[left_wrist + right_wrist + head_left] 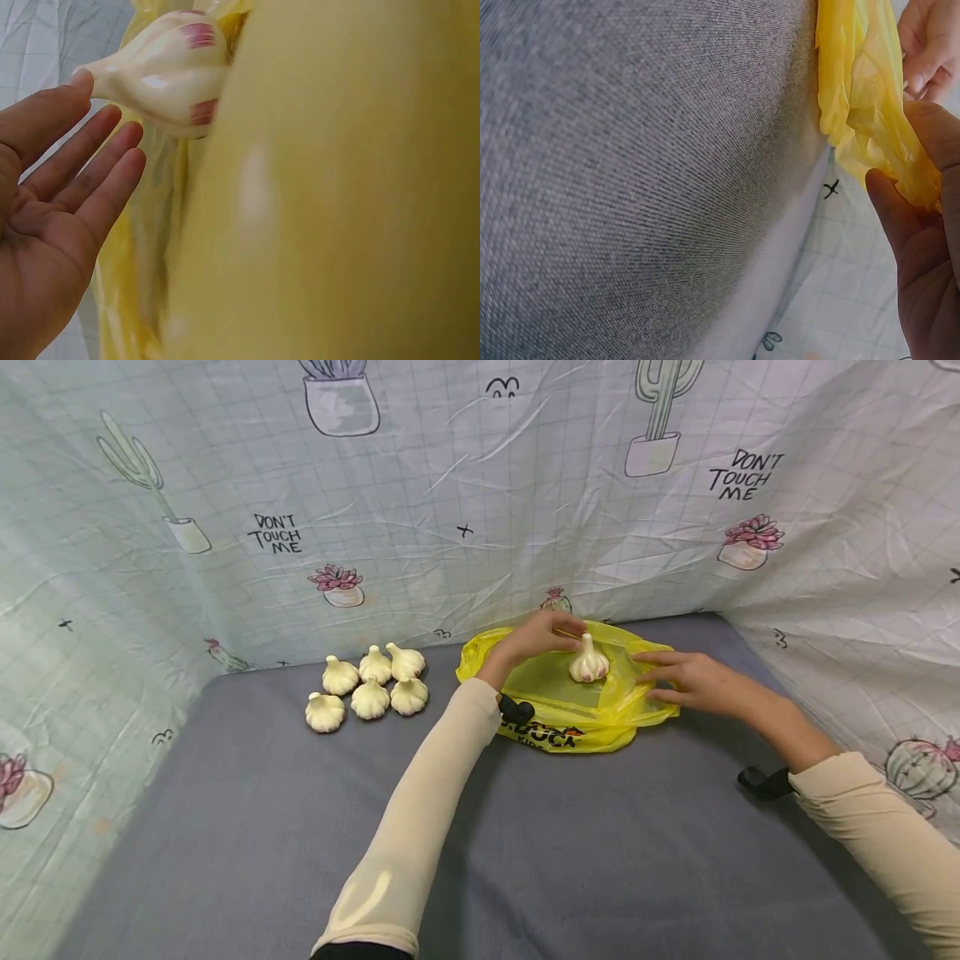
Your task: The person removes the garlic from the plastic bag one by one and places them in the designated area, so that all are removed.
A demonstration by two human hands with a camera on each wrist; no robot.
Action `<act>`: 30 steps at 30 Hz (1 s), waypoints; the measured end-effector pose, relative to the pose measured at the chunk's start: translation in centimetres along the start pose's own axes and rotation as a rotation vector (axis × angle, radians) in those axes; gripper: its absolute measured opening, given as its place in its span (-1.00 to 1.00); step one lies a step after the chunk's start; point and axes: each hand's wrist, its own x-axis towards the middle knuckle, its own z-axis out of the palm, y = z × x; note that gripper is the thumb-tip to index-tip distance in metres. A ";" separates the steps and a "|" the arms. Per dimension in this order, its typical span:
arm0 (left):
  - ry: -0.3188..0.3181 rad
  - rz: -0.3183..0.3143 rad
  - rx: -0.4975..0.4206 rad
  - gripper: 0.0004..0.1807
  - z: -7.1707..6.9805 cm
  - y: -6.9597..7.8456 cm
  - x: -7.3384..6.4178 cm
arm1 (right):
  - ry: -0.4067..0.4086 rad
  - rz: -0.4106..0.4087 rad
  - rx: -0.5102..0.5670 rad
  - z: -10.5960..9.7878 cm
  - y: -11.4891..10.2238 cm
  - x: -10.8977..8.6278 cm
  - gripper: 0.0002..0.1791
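Observation:
In the head view, my left hand [536, 643] is over a yellow plastic bag [555, 737] and pinches a white garlic bulb [589, 663] by its stem. The left wrist view has the thumb tip of that hand [56, 195] at the stem, the other fingers loosely extended; purple patches mark the bulb [161, 75]. The bag's near side hides part of the bulb there. On the bag's right side, my right hand [693, 683] holds the rim. Thumb and fingers of the right hand [922, 247] lie around the crumpled yellow plastic [874, 105] in the right wrist view.
Several more garlic bulbs [370, 698] stand in a cluster left of the bag on the grey cloth-covered table [285, 843]. A patterned curtain [450, 485] hangs behind the table and along its sides.

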 end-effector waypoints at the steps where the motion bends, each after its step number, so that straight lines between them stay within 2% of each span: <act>1: 0.004 -0.008 -0.033 -0.60 0.2 0.0 0.0 | -0.002 -0.001 0.000 0.0 0.0 0.0 -0.68; 5: 0.020 -0.028 -0.110 -0.62 0.7 -0.1 0.0 | 0.000 -0.002 0.008 0.2 0.1 0.1 -0.69; 11: 0.030 -0.013 -0.099 -0.69 1.1 -0.2 0.2 | 0.006 -0.004 0.016 0.2 0.0 0.2 -0.69; 16: 0.035 0.017 -0.041 -0.76 1.2 -0.2 0.5 | 0.002 -0.008 0.017 0.4 0.0 0.2 -0.69; 23: -0.019 0.061 0.015 -0.79 1.4 0.3 0.8 | 0.006 -0.015 0.032 0.6 0.3 0.2 -0.69; 30: -0.073 0.114 0.180 -0.72 2.0 1.3 1.5 | 0.012 -0.013 0.038 0.7 0.2 0.0 -0.68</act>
